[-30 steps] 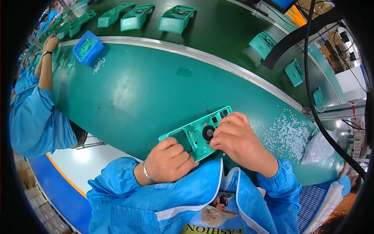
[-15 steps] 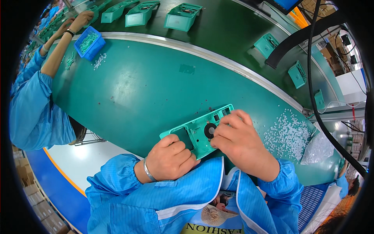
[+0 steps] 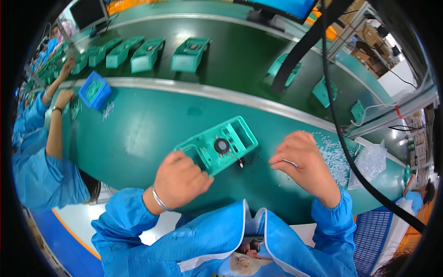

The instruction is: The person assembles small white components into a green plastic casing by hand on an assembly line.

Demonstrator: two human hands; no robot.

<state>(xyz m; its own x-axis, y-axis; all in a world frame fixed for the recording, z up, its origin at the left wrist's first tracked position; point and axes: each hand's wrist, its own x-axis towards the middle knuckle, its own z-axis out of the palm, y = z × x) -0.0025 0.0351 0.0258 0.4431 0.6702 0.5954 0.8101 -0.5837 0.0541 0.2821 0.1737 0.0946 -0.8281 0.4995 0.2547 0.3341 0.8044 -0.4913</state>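
Note:
A green plastic housing (image 3: pixel 210 154) lies tilted on the table in front of me. Fixed in it is a round black speaker (image 3: pixel 221 146), and a short wire with a small white connector (image 3: pixel 241 164) sticks out on its near side. My left hand (image 3: pixel 182 180) is closed on the near left end of the housing. Clear of the housing, to its right, my right hand (image 3: pixel 302 161) has its fingers pinched together. A small pale sliver shows at those fingers, too small to name. Small white pieces (image 3: pixel 334 159) lie scattered just beyond that hand.
A clear plastic bag (image 3: pixel 369 161) rests at the right. Black cable (image 3: pixel 339 129) hangs across the right side. Similar green housings (image 3: pixel 190 54) stand on the dark conveyor (image 3: pixel 230 60) beyond the metal rail. At left, a co-worker's arm (image 3: pixel 54 134) is near a blue bin (image 3: pixel 95 91).
My right hand has come off the housing and moved right, staying pinched. The housing has turned, its right end swinging away from me, with my left hand still on it. The view has shifted.

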